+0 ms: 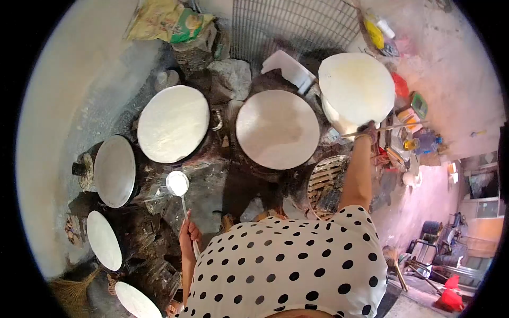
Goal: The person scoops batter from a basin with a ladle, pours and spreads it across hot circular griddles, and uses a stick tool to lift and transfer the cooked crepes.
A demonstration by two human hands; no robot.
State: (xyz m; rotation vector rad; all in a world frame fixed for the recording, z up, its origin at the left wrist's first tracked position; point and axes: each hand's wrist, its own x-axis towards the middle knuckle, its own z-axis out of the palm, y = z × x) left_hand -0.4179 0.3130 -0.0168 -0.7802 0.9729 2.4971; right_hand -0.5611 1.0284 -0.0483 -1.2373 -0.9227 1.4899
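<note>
My left hand [189,231] is closed around the handle of a ladle [177,183], whose round bowl is full of white batter. The ladle hangs just below a round griddle [172,123] covered with a white layer. My right hand [367,131] is closed on a thin stick [395,126] at the lower edge of a pile of large, pale round flatbreads [356,87]. Between my hands, farther forward, lies another round griddle [277,129] with a thin whitish surface and a shadow across it. A grey griddle [115,170] sits to the left and looks bare.
Two more white-covered griddles, one [104,241] above the other [138,299], curve down the left side. A slatted basket [326,185] lies beneath my right arm. A wire rack [291,24] leans at the back. Bottles [424,142] and containers crowd the right.
</note>
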